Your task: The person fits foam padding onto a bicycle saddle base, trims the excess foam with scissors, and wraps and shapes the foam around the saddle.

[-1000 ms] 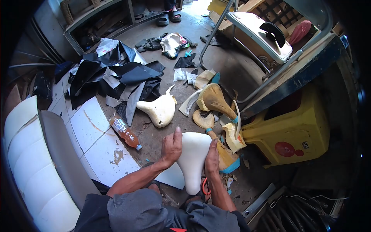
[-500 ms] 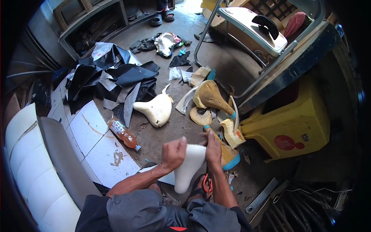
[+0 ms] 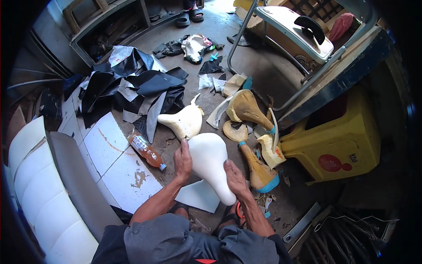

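Note:
A smooth white bicycle saddle pad [image 3: 209, 159] is held between my two hands, its wide end away from me and its narrow nose toward my knees. My left hand [image 3: 182, 160] grips the wide end's left edge. On the other side, my right hand [image 3: 237, 179] presses along the narrower part, thumb on top; its fingertips are hidden underneath. Below the pad, a pale sheet [image 3: 198, 196] lies on the floor by my feet. An orange-red handle [image 3: 239, 209] shows beside my right foot. Just beyond the pad rests a cream saddle foam [image 3: 184, 123] with a torn strip.
Black material scraps [image 3: 149, 86] are heaped at the left, near a bottle of brown liquid [image 3: 147, 150]. Worn tan saddle pieces [image 3: 246, 108] lie right of centre, before a yellow plastic stool [image 3: 338, 145]. A metal-framed chair [image 3: 288, 26] stands behind. Someone's sandalled feet [image 3: 190, 17] are at the back.
The white saddle pad has tilted from nearly edge-on to show its broad top, and has moved forward. My left hand has gone from a raised fist to holding the pad's left edge.

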Action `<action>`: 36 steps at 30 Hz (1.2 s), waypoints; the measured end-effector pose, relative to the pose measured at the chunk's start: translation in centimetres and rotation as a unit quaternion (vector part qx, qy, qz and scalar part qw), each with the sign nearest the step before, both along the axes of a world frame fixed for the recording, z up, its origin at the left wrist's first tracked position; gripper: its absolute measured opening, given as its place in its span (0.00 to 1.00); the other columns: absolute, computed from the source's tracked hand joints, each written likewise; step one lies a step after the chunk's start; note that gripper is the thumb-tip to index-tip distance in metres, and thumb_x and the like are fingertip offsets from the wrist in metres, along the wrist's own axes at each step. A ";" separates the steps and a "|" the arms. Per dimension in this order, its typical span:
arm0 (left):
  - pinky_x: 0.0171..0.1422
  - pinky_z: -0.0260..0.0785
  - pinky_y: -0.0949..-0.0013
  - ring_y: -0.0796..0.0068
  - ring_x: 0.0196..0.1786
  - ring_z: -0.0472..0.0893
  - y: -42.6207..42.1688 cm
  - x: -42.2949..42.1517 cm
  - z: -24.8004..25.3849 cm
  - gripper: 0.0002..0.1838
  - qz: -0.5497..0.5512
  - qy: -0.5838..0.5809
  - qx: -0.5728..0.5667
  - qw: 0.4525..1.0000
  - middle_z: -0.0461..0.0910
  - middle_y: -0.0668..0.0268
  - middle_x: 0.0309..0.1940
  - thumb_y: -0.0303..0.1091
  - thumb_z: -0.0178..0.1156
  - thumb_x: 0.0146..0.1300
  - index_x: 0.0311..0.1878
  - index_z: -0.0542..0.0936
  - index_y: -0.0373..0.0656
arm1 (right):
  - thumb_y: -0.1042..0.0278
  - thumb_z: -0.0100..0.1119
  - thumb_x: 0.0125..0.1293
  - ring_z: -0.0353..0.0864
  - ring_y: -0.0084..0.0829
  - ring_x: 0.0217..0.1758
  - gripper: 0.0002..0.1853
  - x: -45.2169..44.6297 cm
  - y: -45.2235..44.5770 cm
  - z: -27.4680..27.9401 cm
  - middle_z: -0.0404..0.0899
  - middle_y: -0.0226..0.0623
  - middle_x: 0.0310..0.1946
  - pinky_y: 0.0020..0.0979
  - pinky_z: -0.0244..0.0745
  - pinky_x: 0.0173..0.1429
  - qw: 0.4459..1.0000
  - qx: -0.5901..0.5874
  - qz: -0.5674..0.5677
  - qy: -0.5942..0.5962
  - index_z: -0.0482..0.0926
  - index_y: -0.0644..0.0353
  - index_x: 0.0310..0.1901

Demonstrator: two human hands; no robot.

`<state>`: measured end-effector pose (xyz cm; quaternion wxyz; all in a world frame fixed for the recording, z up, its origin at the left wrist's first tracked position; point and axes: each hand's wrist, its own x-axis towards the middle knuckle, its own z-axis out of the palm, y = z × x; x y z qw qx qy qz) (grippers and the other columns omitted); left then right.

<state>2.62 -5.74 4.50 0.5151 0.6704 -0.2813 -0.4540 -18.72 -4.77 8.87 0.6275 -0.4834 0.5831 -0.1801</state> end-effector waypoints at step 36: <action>0.68 0.68 0.41 0.58 0.66 0.75 4.5 1.8 -1.8 0.37 0.022 0.407 0.124 0.905 0.74 0.58 0.64 0.50 0.70 0.65 0.70 0.66 0.43 | 0.71 0.71 0.60 0.86 0.26 0.41 0.20 -8.7 0.7 -0.1 0.86 0.34 0.43 0.28 0.81 0.48 0.981 0.066 -0.094 -0.154 0.82 0.64 0.54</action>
